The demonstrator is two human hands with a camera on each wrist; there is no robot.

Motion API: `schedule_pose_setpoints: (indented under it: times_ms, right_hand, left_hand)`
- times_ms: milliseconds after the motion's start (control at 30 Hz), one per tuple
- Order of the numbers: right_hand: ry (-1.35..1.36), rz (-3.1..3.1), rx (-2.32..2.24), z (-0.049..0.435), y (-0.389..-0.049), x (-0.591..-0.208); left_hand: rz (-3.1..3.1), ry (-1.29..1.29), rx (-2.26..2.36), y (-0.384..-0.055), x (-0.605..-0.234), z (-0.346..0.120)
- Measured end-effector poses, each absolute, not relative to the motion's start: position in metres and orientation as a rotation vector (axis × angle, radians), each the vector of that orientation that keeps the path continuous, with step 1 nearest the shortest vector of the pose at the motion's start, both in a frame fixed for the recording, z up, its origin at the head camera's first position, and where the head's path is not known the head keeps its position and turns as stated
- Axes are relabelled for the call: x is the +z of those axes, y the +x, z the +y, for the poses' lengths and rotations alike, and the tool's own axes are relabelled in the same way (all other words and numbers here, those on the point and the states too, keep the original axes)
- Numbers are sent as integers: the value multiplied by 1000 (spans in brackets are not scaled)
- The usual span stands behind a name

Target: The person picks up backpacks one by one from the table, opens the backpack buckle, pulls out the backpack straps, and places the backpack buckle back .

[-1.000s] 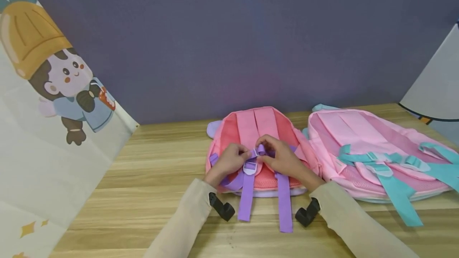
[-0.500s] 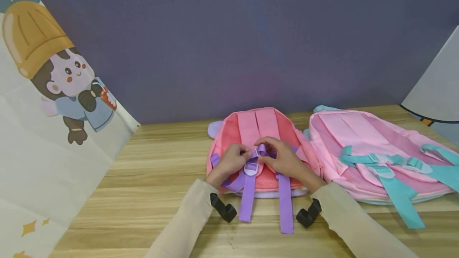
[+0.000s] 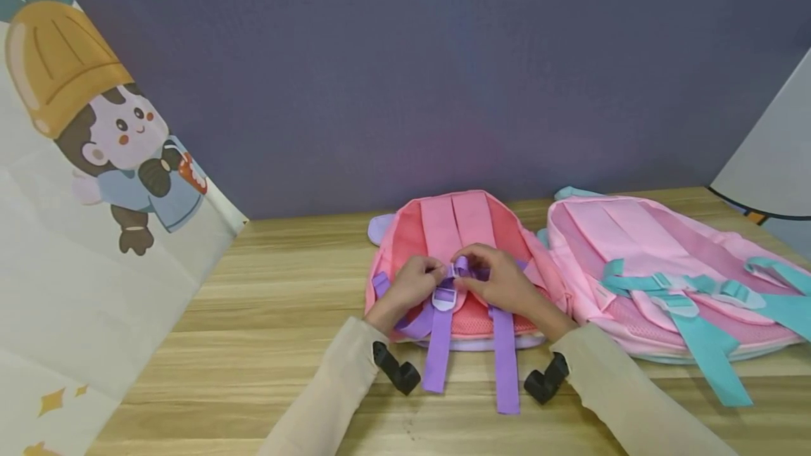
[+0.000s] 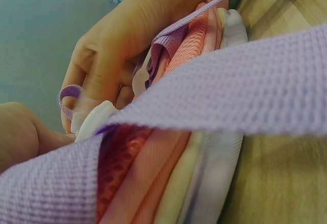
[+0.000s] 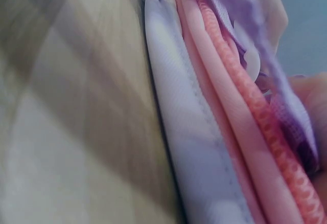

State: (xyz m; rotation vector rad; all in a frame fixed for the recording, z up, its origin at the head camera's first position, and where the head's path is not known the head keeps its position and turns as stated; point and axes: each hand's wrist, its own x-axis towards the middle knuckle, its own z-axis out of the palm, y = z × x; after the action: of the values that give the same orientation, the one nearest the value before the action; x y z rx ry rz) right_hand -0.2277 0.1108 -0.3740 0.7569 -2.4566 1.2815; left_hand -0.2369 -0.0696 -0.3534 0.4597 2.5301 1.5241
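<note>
A small coral-pink backpack (image 3: 437, 224) lies on the table, its back panel and straps facing up. Over its middle, both hands work at a purple chest strap (image 3: 462, 264) with a small white buckle. My left hand (image 3: 415, 286) pinches the strap's left part between thumb and forefinger. Opposite it, my right hand (image 3: 503, 280) pinches the strap near a small raised loop (image 4: 70, 92). Just below the fingers sits a larger white strap adjuster (image 3: 444, 299). In the right wrist view, a purple strap (image 5: 286, 91) and the bag's layered edge (image 5: 189, 111) partly hide the hands.
A lighter pink backpack (image 3: 624, 231) with teal straps (image 3: 709, 350) lies right beside the coral one. Two purple strap ends (image 3: 437, 361) hang toward the front of the wooden table (image 3: 272, 287). A dark panel (image 3: 405, 76) stands behind, a printed cloth (image 3: 82, 287) at left.
Both hands stay at the purple strap with almost no movement. The whole head view has shifted very slightly, and the finger grip looks the same.
</note>
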Motion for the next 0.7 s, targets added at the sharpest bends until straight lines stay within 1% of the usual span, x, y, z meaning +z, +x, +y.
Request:
schedule_pose_setpoints:
  times_ms: [700]
  right_hand:
    - [779,-2408,1364,112,-229,-374]
  left_hand:
    - [2617,548,1490,-236,-355,-70]
